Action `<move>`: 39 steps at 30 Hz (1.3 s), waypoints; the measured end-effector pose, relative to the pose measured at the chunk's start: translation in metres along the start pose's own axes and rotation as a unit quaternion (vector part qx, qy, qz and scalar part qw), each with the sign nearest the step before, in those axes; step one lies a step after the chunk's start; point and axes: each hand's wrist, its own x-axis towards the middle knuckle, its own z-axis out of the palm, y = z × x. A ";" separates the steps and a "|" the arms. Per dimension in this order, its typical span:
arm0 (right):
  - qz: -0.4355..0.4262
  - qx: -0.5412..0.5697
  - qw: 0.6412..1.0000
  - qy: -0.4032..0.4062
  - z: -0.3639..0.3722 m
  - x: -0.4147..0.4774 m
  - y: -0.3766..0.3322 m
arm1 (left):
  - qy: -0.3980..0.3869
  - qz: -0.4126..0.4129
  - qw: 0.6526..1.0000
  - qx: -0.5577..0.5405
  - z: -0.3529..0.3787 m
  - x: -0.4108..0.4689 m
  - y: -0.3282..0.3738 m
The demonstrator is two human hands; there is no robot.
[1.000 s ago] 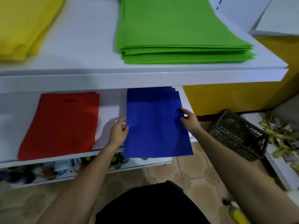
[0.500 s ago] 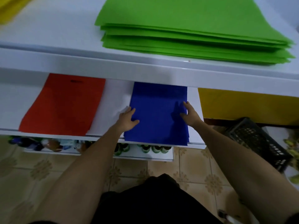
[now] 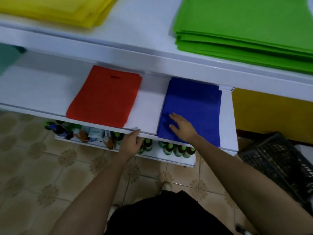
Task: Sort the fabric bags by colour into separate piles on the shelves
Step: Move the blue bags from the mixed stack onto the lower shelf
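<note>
A small shop, it seems: white tiered display shelves (image 3: 152,53) carry flat colour-sorted stacks of fabric bags (image 3: 245,28), green-capped bottles (image 3: 176,150) line the lowest shelf's front edge, and a black plastic crate (image 3: 277,165) sits on patterned floor tiles (image 3: 33,158).

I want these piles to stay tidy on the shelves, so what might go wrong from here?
1. The blue pile reaches the middle shelf's front edge; the right hand, flat on its near corner, might drag the top bag off as it withdraws.
2. The red pile also reaches that edge, and the left hand at the lip could brush it.
3. The green pile has fanned layers that may slide.
</note>
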 end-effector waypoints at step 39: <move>-0.467 0.076 0.868 0.150 -0.017 0.199 -0.687 | 0.503 0.082 0.852 0.117 -0.630 -0.004 -0.206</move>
